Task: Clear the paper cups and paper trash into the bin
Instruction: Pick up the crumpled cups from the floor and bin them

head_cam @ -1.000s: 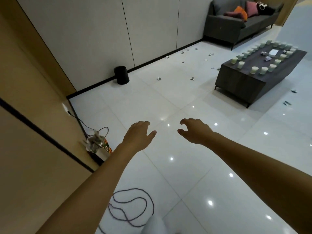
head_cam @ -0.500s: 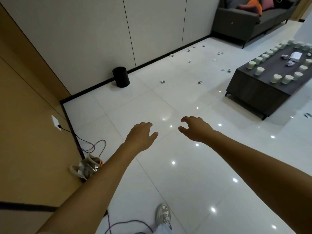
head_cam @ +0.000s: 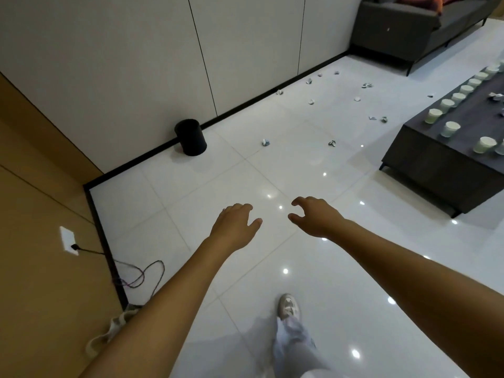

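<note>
Black bin (head_cam: 191, 137) by wall — pale cups (head_cam: 452, 129) on table, paper scraps (head_cam: 265, 142) on floor.

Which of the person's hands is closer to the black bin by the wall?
Left. The left hand is out below the black bin; the right hand is further right, toward the table.

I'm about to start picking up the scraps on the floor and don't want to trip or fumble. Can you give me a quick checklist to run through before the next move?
1. Left hand free: ok, fingers relaxed, holding nothing.
2. Right hand free: ok, loosely curled, empty.
3. Bin upright and reachable: ok, it stands against the wall with bare floor in front.
4. Room in the bin: cannot tell, its inside is not visible.
5. Walking path: ok, the cable lies off to the left by the wall, away from the shoe.
6. Nearest scrap located: ok, a crumpled paper lies right of the bin, still out of reach.
</note>
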The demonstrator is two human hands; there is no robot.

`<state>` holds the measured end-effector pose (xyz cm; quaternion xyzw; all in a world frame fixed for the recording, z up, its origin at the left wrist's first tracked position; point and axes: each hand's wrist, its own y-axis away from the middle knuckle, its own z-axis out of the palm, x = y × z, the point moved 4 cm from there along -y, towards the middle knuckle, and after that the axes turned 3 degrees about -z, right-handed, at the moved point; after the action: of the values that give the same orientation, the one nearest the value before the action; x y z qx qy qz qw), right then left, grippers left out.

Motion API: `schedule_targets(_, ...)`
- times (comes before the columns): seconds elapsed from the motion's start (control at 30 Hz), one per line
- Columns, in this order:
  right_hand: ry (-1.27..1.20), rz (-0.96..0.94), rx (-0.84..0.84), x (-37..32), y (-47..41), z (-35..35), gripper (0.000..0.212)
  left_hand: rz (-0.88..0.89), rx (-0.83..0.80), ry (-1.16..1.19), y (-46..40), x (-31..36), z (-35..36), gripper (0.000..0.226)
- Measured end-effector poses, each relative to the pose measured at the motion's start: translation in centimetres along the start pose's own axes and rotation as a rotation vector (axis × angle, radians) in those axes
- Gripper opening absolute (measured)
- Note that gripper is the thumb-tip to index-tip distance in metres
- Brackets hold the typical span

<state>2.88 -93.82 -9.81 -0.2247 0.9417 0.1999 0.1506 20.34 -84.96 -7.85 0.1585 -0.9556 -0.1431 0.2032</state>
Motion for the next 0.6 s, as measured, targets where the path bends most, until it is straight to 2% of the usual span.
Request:
schedule_targets(0.27,-0.024,-0.003,-0.015,2.6,-15.8,-6.8,0.047,-0.047,0.001,-0.001,-15.3,2.7,-5.6,0.053)
schedule_targets(0.6,-0.022,0.008,-0.075,3.0,-33.6,-10.5,0.048,-0.076,-0.064,0.012,-32.8,0.3,-10.1,0.054)
